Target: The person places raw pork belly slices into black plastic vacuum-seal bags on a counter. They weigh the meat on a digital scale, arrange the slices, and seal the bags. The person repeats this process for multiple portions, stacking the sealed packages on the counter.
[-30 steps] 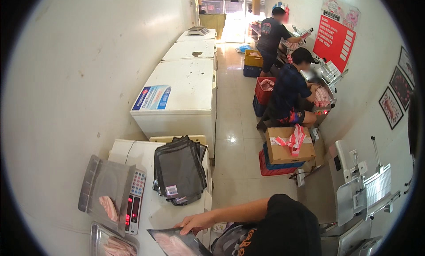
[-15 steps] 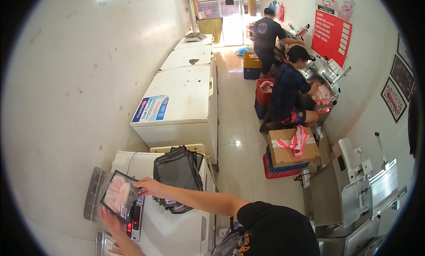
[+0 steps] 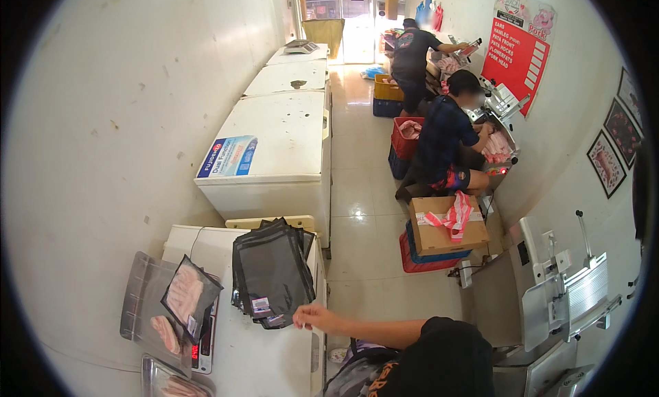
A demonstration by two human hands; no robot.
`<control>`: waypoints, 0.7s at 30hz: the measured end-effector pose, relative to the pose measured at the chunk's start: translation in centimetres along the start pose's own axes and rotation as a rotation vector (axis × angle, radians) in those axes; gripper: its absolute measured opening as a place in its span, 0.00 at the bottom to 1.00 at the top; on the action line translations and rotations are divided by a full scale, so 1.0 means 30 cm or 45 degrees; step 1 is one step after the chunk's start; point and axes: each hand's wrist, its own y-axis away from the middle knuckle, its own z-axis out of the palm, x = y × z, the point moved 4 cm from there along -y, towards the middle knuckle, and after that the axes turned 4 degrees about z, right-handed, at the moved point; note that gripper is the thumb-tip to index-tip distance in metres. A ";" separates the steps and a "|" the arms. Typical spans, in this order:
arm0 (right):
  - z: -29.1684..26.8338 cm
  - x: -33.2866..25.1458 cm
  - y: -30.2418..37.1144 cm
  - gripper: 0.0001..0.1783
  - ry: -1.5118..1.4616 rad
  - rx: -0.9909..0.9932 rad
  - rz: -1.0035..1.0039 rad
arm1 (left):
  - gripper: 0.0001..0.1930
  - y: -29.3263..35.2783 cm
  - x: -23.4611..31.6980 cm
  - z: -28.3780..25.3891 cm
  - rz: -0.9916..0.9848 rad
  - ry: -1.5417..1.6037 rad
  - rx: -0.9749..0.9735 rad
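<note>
My right hand point(image 3: 314, 318) is beside the lower right corner of a stack of black-edged plastic bags point(image 3: 271, 270). Its fingers are loosely bent, with nothing visible in them. My left hand is out of view. A bag of pale pink sliced meat point(image 3: 185, 294) rests, tilted, over the digital scale point(image 3: 205, 345), released from both hands. Partly beneath it is a clear plastic tray point(image 3: 135, 287) holding a loose piece of meat point(image 3: 165, 334). Another clear tray with meat strips point(image 3: 175, 385) sits at the lower left.
The bags and scale are on a white freezer top point(image 3: 244, 369). More chest freezers point(image 3: 274, 129) line the left wall. A carton point(image 3: 446, 225) sits on crates right of the aisle. Two people point(image 3: 443, 139) work at slicers along the right wall; another slicer point(image 3: 549, 294) stands nearer.
Both hands have let go of the bagged meat, which now lies over the scale. My right hand has moved right to the bag stack; my left hand has left the view.
</note>
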 end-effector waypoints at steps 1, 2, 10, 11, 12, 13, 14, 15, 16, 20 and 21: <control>0.034 0.025 0.024 0.14 0.020 -0.055 -0.025 | 0.21 -0.007 0.026 -0.049 -0.011 0.048 0.020; 0.071 0.058 0.042 0.15 0.097 -0.082 0.049 | 0.21 -0.023 0.031 -0.083 -0.023 0.097 0.035; 0.364 0.069 0.071 0.14 0.862 -0.579 -0.670 | 0.20 -0.192 -0.192 0.050 1.469 -3.511 -0.572; 0.358 0.067 0.065 0.14 0.856 -0.559 -0.609 | 0.20 -0.184 -0.200 0.077 1.510 -3.491 -0.619; 0.346 0.068 0.062 0.14 0.859 -0.551 -0.505 | 0.19 -0.165 -0.196 0.107 1.550 -3.470 -0.662; 0.331 0.073 0.062 0.14 0.856 -0.557 -0.372 | 0.19 -0.144 -0.177 0.132 1.588 -3.450 -0.700; 0.313 0.063 0.064 0.15 0.851 -0.529 -0.398 | 0.18 -0.118 -0.142 0.152 1.712 -3.426 -0.667; 0.295 0.058 0.067 0.15 0.843 -0.517 -0.396 | 0.18 -0.097 -0.096 0.167 1.727 -3.379 -0.646; 0.278 0.053 0.070 0.15 0.826 -0.502 -0.405 | 0.17 -0.076 -0.046 0.182 1.740 -3.334 -0.622; 0.256 0.068 0.065 0.14 0.877 -0.506 -0.400 | 0.15 -0.046 0.071 0.201 1.573 -3.308 -0.758; 0.260 0.070 0.064 0.14 0.877 -0.522 -0.449 | 0.14 -0.035 0.068 0.180 1.712 -3.341 -0.691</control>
